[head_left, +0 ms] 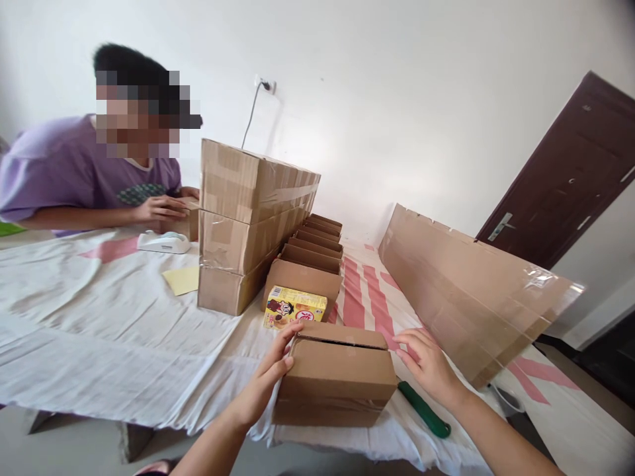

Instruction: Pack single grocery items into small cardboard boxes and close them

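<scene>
A small brown cardboard box [342, 380] stands in front of me at the table's near edge. Its top flaps almost meet, leaving a dark narrow gap. My left hand [270, 370] grips the box's left side, thumb near the front edge and a finger at the top back corner. At the right top corner is my right hand [429, 367], open with fingers apart and fingertips close to the flap; whether they touch it I cannot tell. Behind the box, a yellow printed snack carton [296, 307] leans by a row of open cardboard boxes [312, 254]. A green-handled tool [424, 410] lies right of the box.
Taped cartons [225, 231] are stacked three high left of the open boxes. Across the table, a person in a purple shirt [64, 165] has hands on a small box [186, 221], near a white tape dispenser [163, 242]. A large cardboard sheet [461, 284] stands at right.
</scene>
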A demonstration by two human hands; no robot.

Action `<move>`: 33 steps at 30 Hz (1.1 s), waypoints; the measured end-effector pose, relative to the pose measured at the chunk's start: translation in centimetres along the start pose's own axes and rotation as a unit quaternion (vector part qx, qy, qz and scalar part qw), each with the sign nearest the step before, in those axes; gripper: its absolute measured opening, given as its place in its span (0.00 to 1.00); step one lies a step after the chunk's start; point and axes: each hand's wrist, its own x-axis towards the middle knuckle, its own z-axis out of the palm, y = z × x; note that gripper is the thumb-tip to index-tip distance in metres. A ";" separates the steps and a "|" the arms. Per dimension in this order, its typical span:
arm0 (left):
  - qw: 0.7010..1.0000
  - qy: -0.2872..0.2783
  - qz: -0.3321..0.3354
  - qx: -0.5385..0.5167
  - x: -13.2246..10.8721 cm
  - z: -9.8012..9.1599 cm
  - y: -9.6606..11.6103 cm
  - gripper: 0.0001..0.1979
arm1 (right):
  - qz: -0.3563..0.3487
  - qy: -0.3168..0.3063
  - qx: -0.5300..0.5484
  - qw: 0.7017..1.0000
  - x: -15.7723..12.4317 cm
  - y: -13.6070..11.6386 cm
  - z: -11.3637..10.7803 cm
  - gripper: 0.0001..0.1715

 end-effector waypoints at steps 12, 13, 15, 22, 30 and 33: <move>1.000 -0.005 -0.003 -0.007 0.0 -0.2 -0.5 0.26 | -0.188 -0.085 -0.008 0.978 6.1 -4.4 2.8 0.11; 1.000 -0.005 -0.003 -0.011 0.0 -0.2 -0.5 0.26 | -0.198 -0.087 -0.024 0.976 6.1 -4.5 2.8 0.11; 1.000 -0.003 -0.001 -0.013 0.0 -0.2 -0.6 0.26 | -0.210 -0.090 -0.049 0.972 6.1 -4.9 2.9 0.12; 1.000 -0.002 0.001 -0.001 0.0 -0.3 -0.8 0.26 | -0.148 -0.099 -0.008 0.984 6.3 -5.4 3.0 0.13; 1.000 -0.005 0.003 -0.009 0.0 -0.2 -0.7 0.26 | -0.173 -0.144 0.010 0.974 6.5 -4.5 2.4 0.08; 1.000 0.004 0.003 -0.007 0.0 -0.1 -0.7 0.26 | -0.212 -0.127 -0.050 0.968 6.4 -4.7 3.0 0.11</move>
